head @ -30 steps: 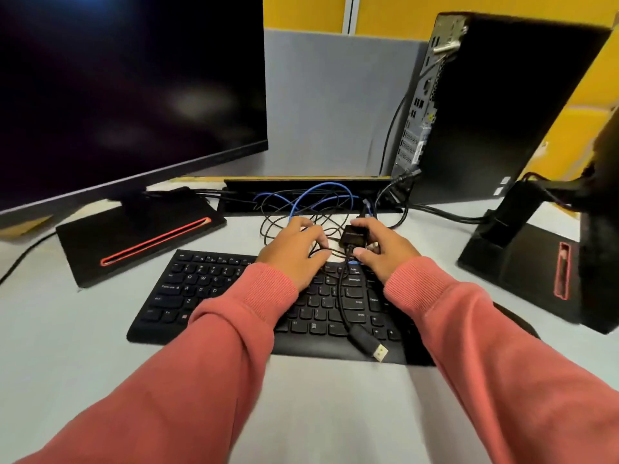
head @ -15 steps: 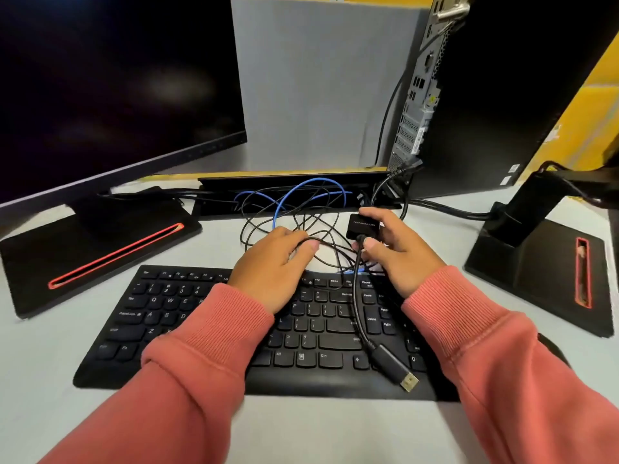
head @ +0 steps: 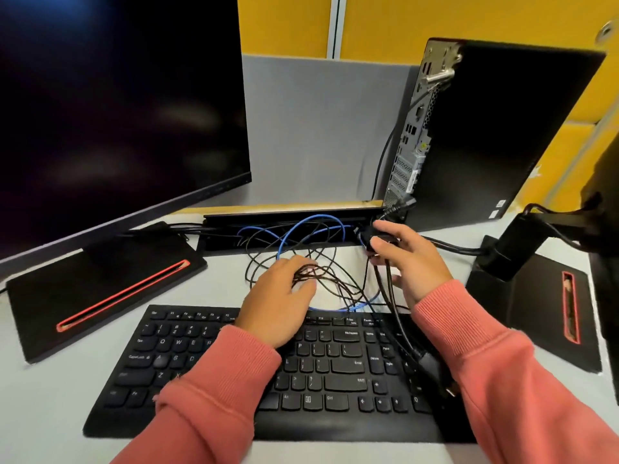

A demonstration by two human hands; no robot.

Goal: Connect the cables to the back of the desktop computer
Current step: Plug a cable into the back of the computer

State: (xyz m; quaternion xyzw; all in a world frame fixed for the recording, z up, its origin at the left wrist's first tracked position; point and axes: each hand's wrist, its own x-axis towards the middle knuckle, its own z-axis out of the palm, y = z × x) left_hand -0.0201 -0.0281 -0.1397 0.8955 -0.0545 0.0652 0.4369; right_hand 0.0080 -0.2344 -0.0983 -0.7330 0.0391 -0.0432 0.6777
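A big dark monitor (head: 110,112) fills the upper left of the frame, and its flat black base (head: 100,289) with a red slot sits on the pale desk (head: 43,413) at the left. A black keyboard (head: 268,373) lies low in the middle. Just above it, in the middle of the frame, is a messy pile of thin black cables (head: 321,272) with one blue cable (head: 301,229) looping through. The left hand (head: 281,299) rests on this pile, and its fingers are curled around some of the thin black cables. To the right of it, the right hand (head: 405,259) holds a small black adapter (head: 378,239) between thumb and fingers, lifted off the desk. A thick black cord (head: 398,316) hangs from the adapter and runs down over the keyboard's right end. In the upper right stands the black desktop computer (head: 495,128), its silver back panel (head: 415,128) with the ports turned toward the middle. At the far right sits another black stand (head: 542,296) with a red slot.
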